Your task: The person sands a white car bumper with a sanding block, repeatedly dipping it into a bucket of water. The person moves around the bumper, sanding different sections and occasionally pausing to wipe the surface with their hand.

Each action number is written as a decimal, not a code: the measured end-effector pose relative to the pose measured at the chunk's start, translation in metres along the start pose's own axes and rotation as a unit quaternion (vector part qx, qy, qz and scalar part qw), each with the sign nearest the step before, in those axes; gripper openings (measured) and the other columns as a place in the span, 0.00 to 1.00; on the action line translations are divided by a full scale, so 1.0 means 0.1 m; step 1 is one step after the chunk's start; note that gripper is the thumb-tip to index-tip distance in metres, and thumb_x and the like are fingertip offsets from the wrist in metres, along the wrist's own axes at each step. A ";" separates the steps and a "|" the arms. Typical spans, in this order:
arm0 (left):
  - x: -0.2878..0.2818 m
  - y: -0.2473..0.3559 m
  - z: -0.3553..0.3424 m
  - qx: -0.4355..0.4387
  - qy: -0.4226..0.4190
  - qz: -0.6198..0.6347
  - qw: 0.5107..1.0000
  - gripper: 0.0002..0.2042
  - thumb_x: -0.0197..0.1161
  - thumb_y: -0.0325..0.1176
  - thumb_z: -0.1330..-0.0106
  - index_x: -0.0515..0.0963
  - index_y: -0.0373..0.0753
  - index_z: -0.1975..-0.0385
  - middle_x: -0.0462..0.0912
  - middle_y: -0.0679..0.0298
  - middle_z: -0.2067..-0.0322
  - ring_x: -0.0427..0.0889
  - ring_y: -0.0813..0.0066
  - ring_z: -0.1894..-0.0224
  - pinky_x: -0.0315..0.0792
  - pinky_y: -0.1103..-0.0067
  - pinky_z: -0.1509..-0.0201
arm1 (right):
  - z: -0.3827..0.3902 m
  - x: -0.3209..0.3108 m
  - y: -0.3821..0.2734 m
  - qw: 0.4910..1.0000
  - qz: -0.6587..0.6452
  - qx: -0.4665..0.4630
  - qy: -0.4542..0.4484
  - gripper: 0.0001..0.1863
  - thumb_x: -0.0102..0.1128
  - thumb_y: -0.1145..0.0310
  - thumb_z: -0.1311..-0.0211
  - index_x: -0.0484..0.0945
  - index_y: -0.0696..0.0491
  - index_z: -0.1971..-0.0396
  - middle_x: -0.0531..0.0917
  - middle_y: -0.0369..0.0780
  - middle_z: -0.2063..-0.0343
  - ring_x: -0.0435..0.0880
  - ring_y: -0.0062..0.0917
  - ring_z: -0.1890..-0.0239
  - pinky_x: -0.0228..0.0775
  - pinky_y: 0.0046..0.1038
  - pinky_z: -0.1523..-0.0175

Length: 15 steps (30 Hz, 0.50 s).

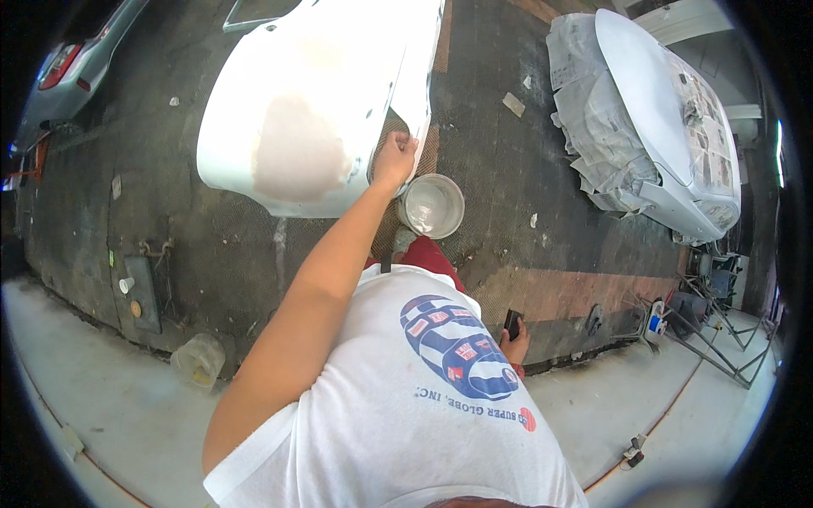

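A white car door panel (233, 110) with a dull beige-grey patch (301, 148) stretches in front of me. My left hand (396, 159) reaches out to the narrow frame at its right edge, fingers curled closed on it. Just below that hand stands a round pale bucket (433, 207) with cloudy liquid in it. Low beside my right hip, my right hand (515, 345) grips a small black block (511, 323); its lower fingers are partly hidden by my shirt.
A car part masked with newspaper (652, 118) stands at the right. A silver car (85, 72) is at the far left. Behind me lie a translucent tub (200, 360), a white cup (126, 285), metal stands (716, 326) and an orange cord (669, 415) along the pale floor.
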<state>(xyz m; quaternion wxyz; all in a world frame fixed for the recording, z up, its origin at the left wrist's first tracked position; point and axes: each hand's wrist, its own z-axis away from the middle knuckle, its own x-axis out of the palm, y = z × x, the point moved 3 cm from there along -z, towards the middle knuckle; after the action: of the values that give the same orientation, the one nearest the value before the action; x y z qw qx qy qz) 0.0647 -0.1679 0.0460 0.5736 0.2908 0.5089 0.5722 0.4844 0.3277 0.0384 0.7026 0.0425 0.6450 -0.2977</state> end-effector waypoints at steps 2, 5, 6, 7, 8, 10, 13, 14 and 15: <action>-0.05 0.05 0.00 -0.011 -0.010 -0.013 1.000 0.25 0.65 0.50 0.18 0.78 0.35 0.36 0.91 0.48 0.45 0.90 0.50 0.41 0.79 0.60 0.34 | -0.08 -0.05 -0.14 0.999 -0.005 -0.020 0.044 0.38 0.78 0.72 0.37 0.78 0.50 0.25 0.85 0.56 0.40 0.83 0.57 0.39 0.76 0.51 0.32; -0.08 0.10 0.01 -0.011 -0.019 -0.042 0.999 0.26 0.65 0.52 0.18 0.79 0.35 0.36 0.91 0.49 0.44 0.90 0.50 0.41 0.80 0.61 0.34 | -0.18 -0.04 -0.14 0.997 0.009 -0.066 0.034 0.38 0.79 0.70 0.36 0.78 0.49 0.25 0.87 0.55 0.41 0.83 0.56 0.40 0.76 0.51 0.33; -0.06 0.09 0.04 -0.012 -0.021 -0.052 0.998 0.26 0.64 0.53 0.18 0.79 0.36 0.35 0.91 0.50 0.44 0.90 0.49 0.41 0.80 0.60 0.34 | -0.19 0.00 -0.04 0.997 0.024 -0.078 0.018 0.38 0.80 0.68 0.37 0.78 0.49 0.25 0.87 0.55 0.41 0.83 0.55 0.40 0.76 0.51 0.33; -0.04 0.10 0.06 -0.003 -0.012 -0.057 0.998 0.25 0.64 0.53 0.18 0.79 0.36 0.38 0.92 0.49 0.46 0.91 0.49 0.42 0.80 0.59 0.36 | -0.18 0.03 0.07 0.997 0.034 -0.067 0.002 0.39 0.80 0.66 0.37 0.78 0.49 0.25 0.87 0.53 0.40 0.83 0.55 0.40 0.76 0.51 0.33; -0.04 0.10 0.10 0.003 0.000 -0.064 0.998 0.25 0.64 0.54 0.18 0.80 0.37 0.40 0.92 0.49 0.48 0.91 0.48 0.43 0.80 0.58 0.37 | -0.15 0.07 0.17 0.997 0.044 -0.057 -0.019 0.40 0.81 0.63 0.37 0.77 0.49 0.24 0.87 0.52 0.39 0.83 0.55 0.40 0.76 0.51 0.33; -0.04 0.16 0.12 -0.001 0.015 -0.076 0.997 0.24 0.63 0.56 0.18 0.81 0.37 0.44 0.93 0.49 0.52 0.92 0.46 0.46 0.81 0.56 0.39 | -0.10 0.07 0.33 0.995 0.064 -0.046 -0.057 0.41 0.82 0.59 0.37 0.77 0.48 0.24 0.87 0.51 0.38 0.83 0.54 0.40 0.76 0.51 0.33; -0.06 0.24 0.09 -0.026 0.037 -0.071 0.996 0.27 0.61 0.61 0.19 0.82 0.36 0.52 0.92 0.48 0.58 0.91 0.45 0.50 0.81 0.55 0.43 | -0.10 -0.02 0.42 0.989 0.094 -0.050 -0.101 0.43 0.83 0.56 0.37 0.77 0.48 0.23 0.87 0.52 0.36 0.83 0.55 0.38 0.77 0.51 0.33; -0.04 0.25 0.07 -0.024 0.044 -0.063 0.997 0.29 0.61 0.62 0.20 0.82 0.36 0.55 0.92 0.47 0.60 0.91 0.45 0.52 0.80 0.55 0.45 | -0.06 -0.03 0.43 0.988 0.096 -0.048 -0.108 0.43 0.83 0.57 0.37 0.77 0.48 0.23 0.87 0.53 0.36 0.83 0.55 0.38 0.77 0.51 0.33; -0.02 0.26 0.05 -0.023 0.051 -0.054 0.997 0.30 0.61 0.64 0.20 0.83 0.35 0.57 0.91 0.47 0.62 0.91 0.44 0.54 0.80 0.55 0.46 | -0.04 -0.05 0.45 0.987 0.100 -0.046 -0.114 0.43 0.83 0.57 0.37 0.77 0.48 0.23 0.86 0.54 0.36 0.83 0.55 0.37 0.77 0.51 0.33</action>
<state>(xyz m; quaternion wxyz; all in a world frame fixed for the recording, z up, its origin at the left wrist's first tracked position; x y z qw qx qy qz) 0.0601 -0.1640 0.0714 0.5835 0.2199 0.5396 0.5657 0.5020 0.3679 0.0281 0.7992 0.0398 0.5659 -0.1986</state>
